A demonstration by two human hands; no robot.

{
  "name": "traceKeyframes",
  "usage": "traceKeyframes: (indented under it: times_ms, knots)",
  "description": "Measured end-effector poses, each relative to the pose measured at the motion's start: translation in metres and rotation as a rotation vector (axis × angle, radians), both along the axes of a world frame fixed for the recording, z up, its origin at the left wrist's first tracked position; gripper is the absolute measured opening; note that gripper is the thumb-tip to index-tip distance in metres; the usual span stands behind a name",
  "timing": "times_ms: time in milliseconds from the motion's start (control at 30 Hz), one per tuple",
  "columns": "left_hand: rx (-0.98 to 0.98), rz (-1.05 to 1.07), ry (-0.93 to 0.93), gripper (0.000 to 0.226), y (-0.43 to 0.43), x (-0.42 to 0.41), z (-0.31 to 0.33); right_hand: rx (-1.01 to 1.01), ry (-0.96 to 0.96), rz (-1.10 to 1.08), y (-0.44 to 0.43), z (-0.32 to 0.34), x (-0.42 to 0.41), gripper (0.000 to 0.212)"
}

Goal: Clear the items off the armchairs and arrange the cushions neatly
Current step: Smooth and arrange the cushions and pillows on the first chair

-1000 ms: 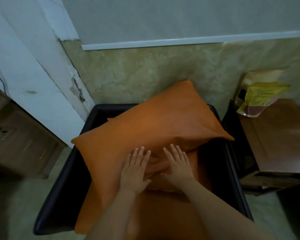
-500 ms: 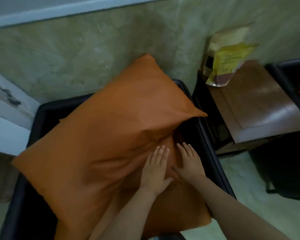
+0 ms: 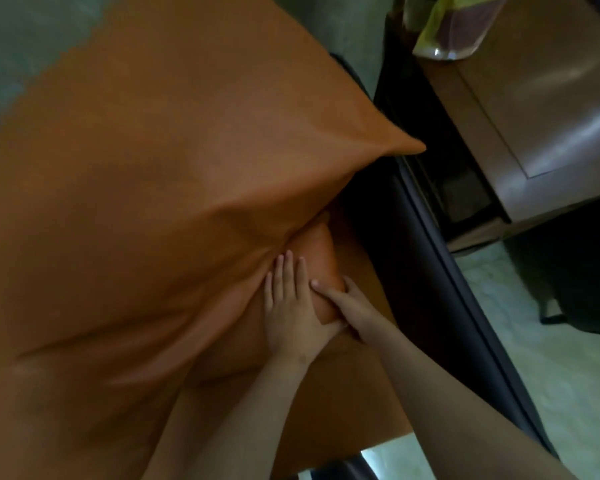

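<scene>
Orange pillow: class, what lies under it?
An orange seat cushion shows beneath its lower edge, inside the black armchair. The pillow covers the rest of the seat.

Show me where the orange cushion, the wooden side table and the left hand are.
orange cushion (image 3: 153, 202), head view, middle of its broad face.
wooden side table (image 3: 551, 109), head view, its bare top.
left hand (image 3: 291, 317), head view, back of the hand.

Single view: a head-worn wide-angle camera, pitched steeply downward and rolled, so the armchair rim (image 3: 430, 306) runs diagonally across the frame. Range is close: the orange cushion (image 3: 153, 202) fills the left and centre. The worktop (image 3: 551, 116) occupies the upper right and the floor (image 3: 534, 375) the lower right. Focus is soft throughout.
</scene>
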State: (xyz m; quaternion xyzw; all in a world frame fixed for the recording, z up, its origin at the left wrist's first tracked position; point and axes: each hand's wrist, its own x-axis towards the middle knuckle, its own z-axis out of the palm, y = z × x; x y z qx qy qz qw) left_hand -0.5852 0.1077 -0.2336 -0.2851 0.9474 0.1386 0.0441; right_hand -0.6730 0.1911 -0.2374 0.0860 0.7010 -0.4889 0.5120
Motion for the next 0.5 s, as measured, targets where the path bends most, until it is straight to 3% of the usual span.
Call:
traceKeyframes:
  times_ms: [267,500]
  knots:
    - [0.041,0.012,0.065,0.116,-0.012,0.024,0.027,0.041,0.186,-0.066,-0.004,0.013,0.033,0.083]
    - [0.124,-0.013,0.078,0.117,-0.025,0.104,0.089,0.031,0.354,0.175,-0.003,0.075,0.104,0.069]
